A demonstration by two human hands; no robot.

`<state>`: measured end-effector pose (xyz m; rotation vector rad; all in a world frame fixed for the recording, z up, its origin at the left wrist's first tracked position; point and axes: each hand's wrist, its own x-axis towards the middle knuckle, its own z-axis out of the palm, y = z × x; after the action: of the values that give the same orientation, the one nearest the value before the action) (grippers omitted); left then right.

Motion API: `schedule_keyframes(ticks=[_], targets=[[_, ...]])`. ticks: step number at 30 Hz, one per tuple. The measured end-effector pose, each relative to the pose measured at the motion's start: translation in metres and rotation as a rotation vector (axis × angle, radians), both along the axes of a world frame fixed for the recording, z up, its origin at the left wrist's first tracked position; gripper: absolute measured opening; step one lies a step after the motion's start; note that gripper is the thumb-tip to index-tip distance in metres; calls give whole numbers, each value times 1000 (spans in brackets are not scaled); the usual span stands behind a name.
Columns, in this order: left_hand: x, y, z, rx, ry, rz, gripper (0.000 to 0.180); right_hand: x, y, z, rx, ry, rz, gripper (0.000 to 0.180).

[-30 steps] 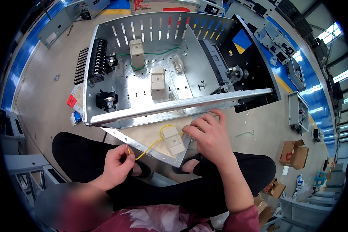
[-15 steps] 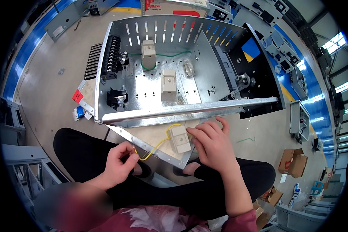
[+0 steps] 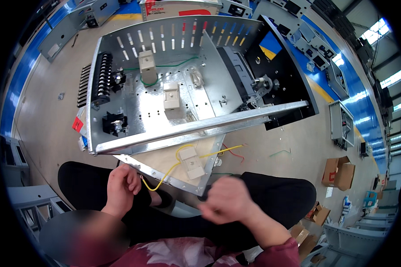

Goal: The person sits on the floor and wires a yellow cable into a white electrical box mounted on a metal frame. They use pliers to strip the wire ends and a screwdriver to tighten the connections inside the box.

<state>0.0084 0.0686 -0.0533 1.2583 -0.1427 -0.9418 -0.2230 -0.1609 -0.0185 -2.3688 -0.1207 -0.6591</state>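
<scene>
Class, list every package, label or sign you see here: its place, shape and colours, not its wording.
Open cardboard boxes: floor, right; brown.
More cardboard boxes: lower right; brown, smaller.
Crate: top centre; white panel with red print.
Red tag: left of the metal cabinet; small, square.

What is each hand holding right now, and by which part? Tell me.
The left hand pinches the yellow wire at its near end. The right hand is blurred and curled; nothing shows in it.
</scene>
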Motion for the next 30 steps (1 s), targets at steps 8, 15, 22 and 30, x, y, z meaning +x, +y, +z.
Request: schedule_keyframes(ticks=[8,15,22,30], targets=[[-5,12,-8,20,230,87,41,-18,90,-69,159,315,378,35],[-22,20,-10,-38,261,88,41,-25,70,-70,123,575,321,29],[-47,25,-7,-35,315,129,40,-41,72,-67,94,716,368,29],[-74,30,-4,-13,218,126,40,-54,75,-63,63,646,266,33]])
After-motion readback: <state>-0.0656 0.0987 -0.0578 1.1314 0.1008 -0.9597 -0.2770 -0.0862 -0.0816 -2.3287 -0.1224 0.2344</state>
